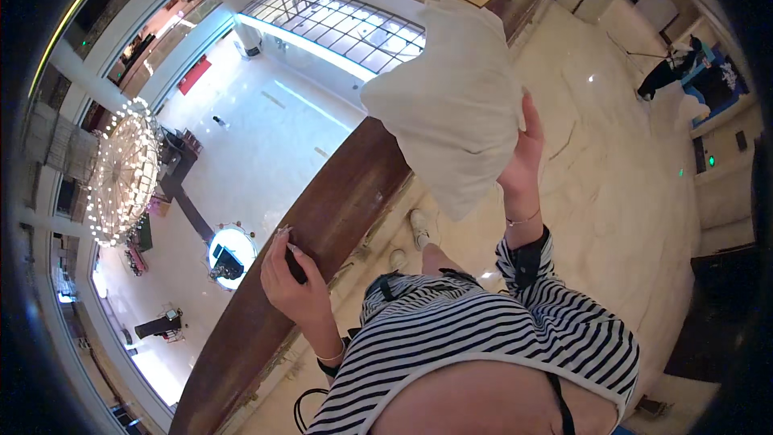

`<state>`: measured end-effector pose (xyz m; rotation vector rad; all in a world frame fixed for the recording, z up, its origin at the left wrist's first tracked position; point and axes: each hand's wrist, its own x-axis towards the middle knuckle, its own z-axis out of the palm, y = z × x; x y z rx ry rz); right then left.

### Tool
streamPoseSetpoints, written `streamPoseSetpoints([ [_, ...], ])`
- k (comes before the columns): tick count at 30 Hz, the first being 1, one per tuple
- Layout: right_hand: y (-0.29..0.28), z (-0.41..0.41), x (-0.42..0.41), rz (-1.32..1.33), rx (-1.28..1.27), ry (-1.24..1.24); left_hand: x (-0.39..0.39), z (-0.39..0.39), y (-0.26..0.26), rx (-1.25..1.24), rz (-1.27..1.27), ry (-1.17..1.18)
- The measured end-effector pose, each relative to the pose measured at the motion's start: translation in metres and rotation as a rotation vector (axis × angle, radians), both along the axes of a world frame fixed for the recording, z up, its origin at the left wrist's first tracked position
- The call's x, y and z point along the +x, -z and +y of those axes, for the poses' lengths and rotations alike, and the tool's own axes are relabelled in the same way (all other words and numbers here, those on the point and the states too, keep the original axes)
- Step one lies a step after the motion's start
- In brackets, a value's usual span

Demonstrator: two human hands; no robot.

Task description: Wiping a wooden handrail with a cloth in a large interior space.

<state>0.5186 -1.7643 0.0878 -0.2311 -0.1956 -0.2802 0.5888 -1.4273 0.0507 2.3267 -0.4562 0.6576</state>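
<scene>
A white cloth (450,103), bunched and draped, hangs from my right hand (524,151) above the dark wooden rail (356,187). The right thumb or a finger shows along the cloth's edge; the other fingers are hidden behind the fabric. My left hand (299,281) hovers over or rests lightly on the same rail; contact cannot be made out. Its fingers are bent, with a gap between thumb and fingers, and nothing shows in it.
Beyond the rail lies a drop to a lower hall floor (241,115). A lit chandelier (124,175) hangs at the left. On my side, a person (667,66) with a long-handled tool stands near a blue cart (715,81) on the marble floor (616,145).
</scene>
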Motion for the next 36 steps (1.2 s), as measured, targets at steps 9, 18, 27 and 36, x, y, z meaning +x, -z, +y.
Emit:
streamPoseSetpoints([
  [9,0.03,-0.062,0.053,0.661,-0.925,0.641,0.008,-0.013,-0.001,0.183,-0.132,-0.034],
  [18,0.024,-0.026,0.047,0.538,-1.271,0.738,0.011,0.0,0.001,0.224,-0.118,-0.052],
  [27,0.049,-0.038,0.029,0.514,-0.831,0.297,0.011,-0.001,0.004,0.25,-0.133,-0.057],
  [36,-0.023,-0.032,-0.005,0.286,-0.547,0.764,0.018,-0.009,0.009,0.258,-0.136,-0.058],
])
